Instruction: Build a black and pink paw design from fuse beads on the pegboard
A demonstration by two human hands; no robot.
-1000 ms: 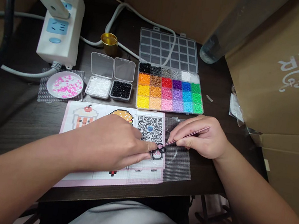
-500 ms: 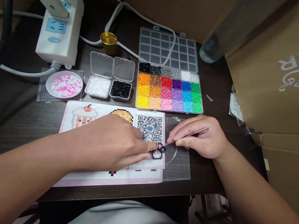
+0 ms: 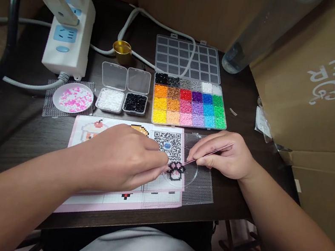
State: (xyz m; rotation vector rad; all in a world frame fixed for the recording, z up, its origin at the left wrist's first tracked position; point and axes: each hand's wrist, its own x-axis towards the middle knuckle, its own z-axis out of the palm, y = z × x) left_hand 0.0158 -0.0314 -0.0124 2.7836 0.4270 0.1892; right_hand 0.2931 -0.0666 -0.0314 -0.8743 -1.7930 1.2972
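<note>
Beadwork [image 3: 177, 168]; tweezers [image 3: 191, 161] alongside; bead box [image 3: 188, 126] beyond

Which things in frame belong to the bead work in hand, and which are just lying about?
Job, judging by layout:
- black-and-pink bead figure
- thin tool in the right hand
- clear pegboard
- pattern sheets
- sorted coloured beads
- white beads, black beads
- pink and white beads

Apparently lying about:
- power strip
- gold cup
- clear cylinder
- cardboard

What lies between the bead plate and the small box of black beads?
Head view: an open clear box of white beads, plus the pegboard edge.
</note>
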